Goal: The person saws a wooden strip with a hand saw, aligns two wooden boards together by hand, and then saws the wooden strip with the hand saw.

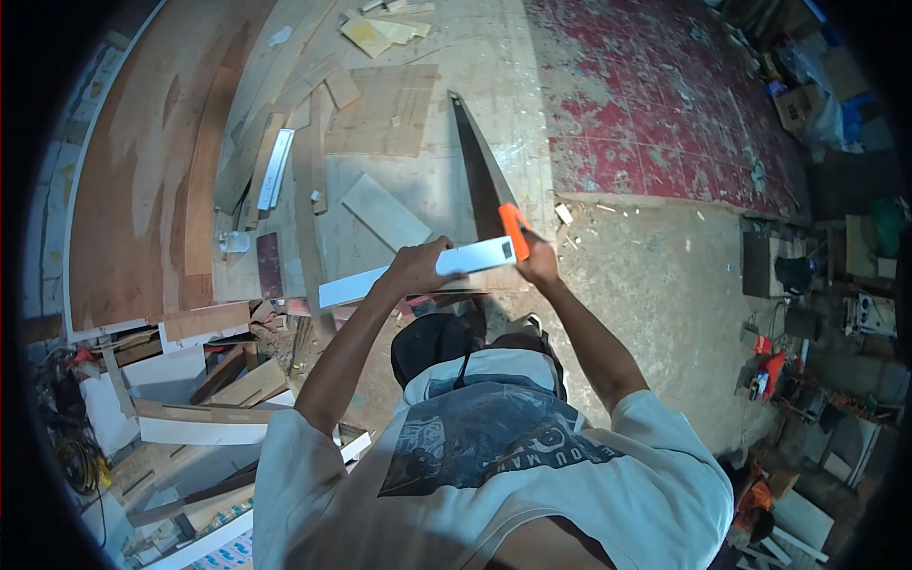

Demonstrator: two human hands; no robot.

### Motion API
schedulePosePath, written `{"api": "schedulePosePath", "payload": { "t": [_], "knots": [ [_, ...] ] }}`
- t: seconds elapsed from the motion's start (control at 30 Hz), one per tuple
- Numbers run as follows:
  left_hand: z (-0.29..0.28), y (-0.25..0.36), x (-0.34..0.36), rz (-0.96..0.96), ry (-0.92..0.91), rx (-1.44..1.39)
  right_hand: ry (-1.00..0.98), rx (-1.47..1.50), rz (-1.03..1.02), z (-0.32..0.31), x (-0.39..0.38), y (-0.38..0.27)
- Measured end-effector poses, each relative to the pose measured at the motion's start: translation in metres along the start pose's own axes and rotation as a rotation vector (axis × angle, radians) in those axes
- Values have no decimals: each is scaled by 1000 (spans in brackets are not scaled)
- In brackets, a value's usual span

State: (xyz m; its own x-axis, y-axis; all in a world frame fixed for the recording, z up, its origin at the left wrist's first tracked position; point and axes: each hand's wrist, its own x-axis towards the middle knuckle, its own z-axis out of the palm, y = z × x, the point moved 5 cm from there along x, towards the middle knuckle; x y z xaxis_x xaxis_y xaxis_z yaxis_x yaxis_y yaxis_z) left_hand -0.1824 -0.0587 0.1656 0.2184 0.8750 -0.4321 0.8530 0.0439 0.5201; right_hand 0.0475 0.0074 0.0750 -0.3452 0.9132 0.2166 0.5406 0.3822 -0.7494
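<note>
Currently, left hand [413,270] clamped over white rectangular strip [480,255] at near edge of plywood worktop [494,52]; right hand [540,262] wrapped round grip of orange-handled handsaw [482,176], tip pointing away from body. Risk: strip could twist or skid if left hold slackens; saw could nick that hand if it jumps. Teeth touching strip: cannot tell. Count: handsaw one, held strip one, clear cup [235,242] one, dark red block [270,266] one
</note>
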Motion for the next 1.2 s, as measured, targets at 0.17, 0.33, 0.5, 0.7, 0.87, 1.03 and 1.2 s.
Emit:
{"api": "schedulePosePath", "payload": {
  "t": [0.17, 0.33, 0.5, 0.7, 0.87, 1.03, 1.2],
  "knots": [
    [56, 39, 25, 171, -160, 44, 30, 469, 458, -100, -29, 42],
    [102, 78, 86, 406, 149, -16, 199, 604, 631, -170, -72, 28],
    [149, 89, 142, 365, 372, 30, 201, 378, 726, -159, -108, 80],
    [173, 101, 171, 361, 434, 126, 189, 192, 885, -110, -120, 162],
    [189, 101, 167, 336, 439, 45, 210, 359, 1029, -85, -119, 191],
    [191, 101, 166, 354, 493, -78, 272, 212, 926, -89, -122, 173],
    [187, 97, 160, 403, 505, -119, 332, 213, 709, -123, -127, 123]
  ]
}}
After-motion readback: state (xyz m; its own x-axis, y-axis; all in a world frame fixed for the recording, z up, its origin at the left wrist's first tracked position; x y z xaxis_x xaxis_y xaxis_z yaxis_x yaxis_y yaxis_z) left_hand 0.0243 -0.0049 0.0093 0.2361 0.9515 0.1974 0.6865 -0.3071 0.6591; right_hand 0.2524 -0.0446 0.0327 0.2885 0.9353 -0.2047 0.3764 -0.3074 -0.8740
